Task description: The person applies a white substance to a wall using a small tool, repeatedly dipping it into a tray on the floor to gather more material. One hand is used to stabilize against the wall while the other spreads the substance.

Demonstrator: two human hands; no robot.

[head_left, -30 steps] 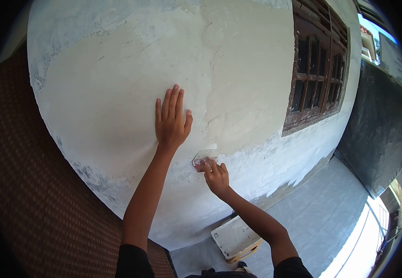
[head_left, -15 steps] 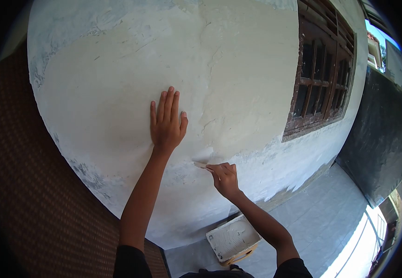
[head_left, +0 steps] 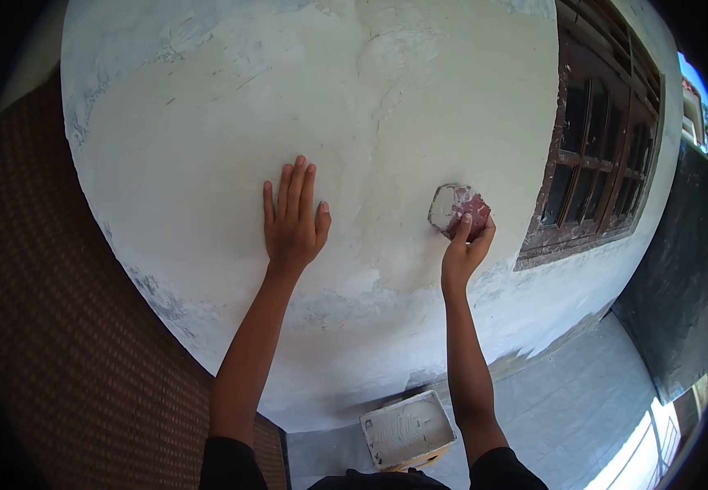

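My left hand [head_left: 296, 216] lies flat against the pale, patchy wall [head_left: 207, 180], its fingers stretched upward and holding nothing. Over to the right, my right hand [head_left: 466, 253] grips a putty scraper [head_left: 474, 214] between thumb and fingers. The scraper is a flat, roughly six-sided reddish plate, smeared with whitish putty on its left part. It is close to the wall surface, left of the window; whether its edge touches cannot be made out. Smeared whitish filler and a vertical crack line mark the wall between my hands.
A brown wooden window [head_left: 594, 147] with barred panes is set in the wall at right. Below, a putty-filled tray [head_left: 409, 429] stands near the wall's foot on a grey floor [head_left: 550, 408]. Brown woven matting [head_left: 84, 327] borders the left side; a dark panel [head_left: 680, 278] stands far right.
My right hand has moved up and to the right with the scraper, which has turned from edge-on to showing its broad face. My left hand stays in place on the wall.
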